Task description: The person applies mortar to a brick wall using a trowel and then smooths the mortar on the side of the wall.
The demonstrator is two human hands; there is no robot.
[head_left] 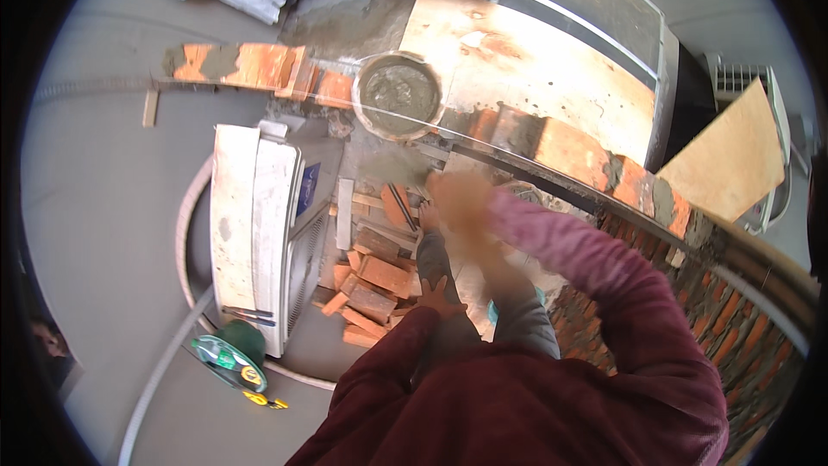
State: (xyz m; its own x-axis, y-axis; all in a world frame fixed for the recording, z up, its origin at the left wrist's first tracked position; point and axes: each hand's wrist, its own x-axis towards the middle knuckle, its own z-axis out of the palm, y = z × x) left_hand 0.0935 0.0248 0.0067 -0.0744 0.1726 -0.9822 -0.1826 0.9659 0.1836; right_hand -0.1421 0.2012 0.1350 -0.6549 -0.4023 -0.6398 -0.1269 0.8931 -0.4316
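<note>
My left hand (438, 298) lies on my left leg with its fingers spread, holding nothing. My right hand (463, 207) is smeared by motion, out in front of my legs. Just beyond it is a grey blurred shape (392, 164), perhaps a trowel blade, but too smeared to be sure. A round bucket (356, 97) of wet grey mortar (398, 97) stands ahead of that hand. Loose red bricks (373, 280) are heaped left of my legs, close to my left hand. One brick (398, 207) lies apart, with a thin dark bar across it.
A low brick course (246, 65) runs to the left of the bucket; mortared bricks (569, 147) continue to its right. A taut string crosses above. A plywood sheet (535, 60) lies behind. At left are a white cabinet-like unit (274, 250), a hose (185, 242) and a green bucket (241, 341).
</note>
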